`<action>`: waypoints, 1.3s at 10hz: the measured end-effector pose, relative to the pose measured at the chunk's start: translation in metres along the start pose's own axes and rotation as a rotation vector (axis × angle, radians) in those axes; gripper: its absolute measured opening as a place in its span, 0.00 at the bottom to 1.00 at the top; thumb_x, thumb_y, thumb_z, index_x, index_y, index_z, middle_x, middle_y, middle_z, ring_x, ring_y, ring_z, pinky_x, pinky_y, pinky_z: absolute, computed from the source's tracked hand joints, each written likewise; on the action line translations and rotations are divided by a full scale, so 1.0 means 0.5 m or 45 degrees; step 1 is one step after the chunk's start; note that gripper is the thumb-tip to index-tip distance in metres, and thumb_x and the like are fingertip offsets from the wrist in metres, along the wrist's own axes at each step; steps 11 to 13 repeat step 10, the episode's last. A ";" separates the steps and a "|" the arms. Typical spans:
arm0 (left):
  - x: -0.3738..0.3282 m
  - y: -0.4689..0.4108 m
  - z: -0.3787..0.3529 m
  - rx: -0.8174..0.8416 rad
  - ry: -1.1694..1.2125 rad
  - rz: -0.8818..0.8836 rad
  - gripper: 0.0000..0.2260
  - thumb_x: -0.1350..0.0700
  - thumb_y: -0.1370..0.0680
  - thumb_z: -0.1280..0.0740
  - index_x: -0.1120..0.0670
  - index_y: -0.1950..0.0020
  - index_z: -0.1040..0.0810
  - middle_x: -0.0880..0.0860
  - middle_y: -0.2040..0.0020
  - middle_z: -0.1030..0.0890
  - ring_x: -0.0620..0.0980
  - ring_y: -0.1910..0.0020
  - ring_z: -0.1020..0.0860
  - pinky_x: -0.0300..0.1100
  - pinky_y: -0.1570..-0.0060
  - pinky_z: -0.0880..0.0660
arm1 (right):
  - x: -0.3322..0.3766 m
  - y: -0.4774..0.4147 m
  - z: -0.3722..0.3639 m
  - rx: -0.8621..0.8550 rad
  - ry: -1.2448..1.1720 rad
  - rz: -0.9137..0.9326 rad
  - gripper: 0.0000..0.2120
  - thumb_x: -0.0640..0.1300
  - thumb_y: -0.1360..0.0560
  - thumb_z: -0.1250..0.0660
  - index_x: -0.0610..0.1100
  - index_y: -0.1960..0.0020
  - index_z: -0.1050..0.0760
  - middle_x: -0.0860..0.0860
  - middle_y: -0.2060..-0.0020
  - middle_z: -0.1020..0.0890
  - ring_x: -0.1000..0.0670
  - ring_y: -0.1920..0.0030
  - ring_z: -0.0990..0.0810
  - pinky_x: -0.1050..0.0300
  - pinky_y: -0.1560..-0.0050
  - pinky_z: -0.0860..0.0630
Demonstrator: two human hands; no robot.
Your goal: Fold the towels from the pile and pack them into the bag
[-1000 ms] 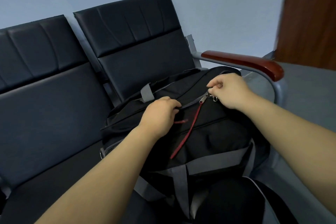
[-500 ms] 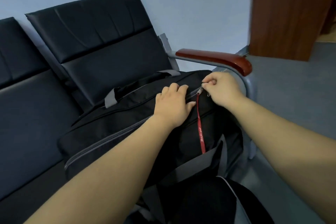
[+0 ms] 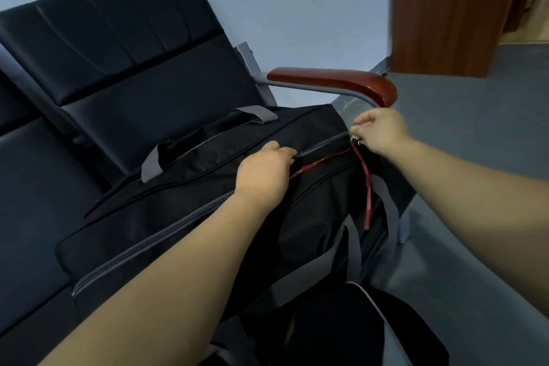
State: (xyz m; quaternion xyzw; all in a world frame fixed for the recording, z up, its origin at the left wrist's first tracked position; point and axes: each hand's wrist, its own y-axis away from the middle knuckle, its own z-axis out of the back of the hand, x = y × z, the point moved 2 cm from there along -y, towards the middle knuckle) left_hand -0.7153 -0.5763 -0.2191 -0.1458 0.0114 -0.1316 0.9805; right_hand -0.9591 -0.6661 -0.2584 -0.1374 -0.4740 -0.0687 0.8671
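Note:
A black duffel bag point(image 3: 184, 217) with grey straps lies on the black bench seat. Its grey top zipper runs closed along the whole length. My right hand point(image 3: 380, 132) pinches the metal zipper pull point(image 3: 354, 137) at the bag's right end, where red ribbon tags point(image 3: 367, 184) hang down. My left hand point(image 3: 264, 175) grips the bag's top fabric beside the zipper, fingers curled over the edge. No towels are in view.
The bench point(image 3: 124, 68) has black padded seats and backs. A red-brown wooden armrest point(image 3: 335, 80) on a grey metal frame stands just behind my right hand. A brown wooden cabinet point(image 3: 457, 9) stands at the upper right on grey floor point(image 3: 481, 140).
My right hand has drawn the zipper pull further right to the bag's end. My left hand went from lying flat to gripping the fabric. The view shifted right.

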 end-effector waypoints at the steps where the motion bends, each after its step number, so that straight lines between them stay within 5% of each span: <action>1: 0.003 0.008 0.001 -0.059 -0.001 0.034 0.13 0.50 0.15 0.39 0.48 0.33 0.21 0.51 0.46 0.21 0.55 0.50 0.19 0.51 0.54 0.21 | -0.025 -0.012 -0.024 0.036 -0.069 -0.162 0.06 0.43 0.28 0.21 0.50 0.58 0.18 0.51 0.57 0.15 0.49 0.51 0.16 0.58 0.44 0.23; 2: 0.005 0.007 0.001 -0.077 0.000 0.040 0.13 0.50 0.16 0.38 0.48 0.33 0.21 0.50 0.46 0.21 0.55 0.51 0.19 0.49 0.55 0.22 | -0.031 -0.025 -0.035 0.044 -0.099 -0.235 0.06 0.42 0.28 0.21 0.49 0.57 0.18 0.49 0.53 0.14 0.51 0.54 0.18 0.61 0.49 0.26; 4: 0.005 0.008 0.009 -0.076 0.068 0.089 0.14 0.49 0.16 0.37 0.47 0.32 0.21 0.50 0.44 0.21 0.54 0.47 0.21 0.48 0.51 0.23 | -0.020 -0.027 -0.027 0.086 0.085 -0.237 0.08 0.45 0.25 0.24 0.43 0.48 0.16 0.46 0.46 0.14 0.45 0.43 0.17 0.54 0.38 0.23; 6: 0.029 0.056 0.047 -0.076 -0.084 0.104 0.20 0.43 0.19 0.36 0.48 0.29 0.25 0.52 0.38 0.23 0.57 0.40 0.25 0.53 0.43 0.26 | 0.072 0.082 -0.060 0.227 0.187 -0.011 0.26 0.60 0.20 0.37 0.47 0.27 0.28 0.44 0.30 0.24 0.40 0.32 0.25 0.48 0.32 0.28; 8: 0.158 0.183 0.126 0.052 -0.167 0.318 0.30 0.35 0.21 0.38 0.46 0.22 0.35 0.52 0.28 0.29 0.58 0.30 0.31 0.57 0.34 0.30 | 0.218 0.260 -0.099 0.344 0.435 0.367 0.32 0.68 0.24 0.37 0.55 0.24 0.34 0.49 0.25 0.32 0.38 0.27 0.33 0.39 0.28 0.34; 10: 0.341 0.394 0.246 0.015 -0.262 0.482 0.30 0.35 0.21 0.38 0.45 0.22 0.36 0.51 0.27 0.30 0.56 0.28 0.33 0.56 0.33 0.32 | 0.428 0.440 -0.232 0.593 0.542 0.866 0.32 0.65 0.25 0.34 0.57 0.24 0.34 0.49 0.21 0.38 0.41 0.23 0.39 0.39 0.25 0.38; 13: 0.341 0.394 0.246 0.015 -0.262 0.482 0.30 0.35 0.21 0.38 0.45 0.22 0.36 0.51 0.27 0.30 0.56 0.28 0.33 0.56 0.33 0.32 | 0.428 0.440 -0.232 0.593 0.542 0.866 0.32 0.65 0.25 0.34 0.57 0.24 0.34 0.49 0.21 0.38 0.41 0.23 0.39 0.39 0.25 0.38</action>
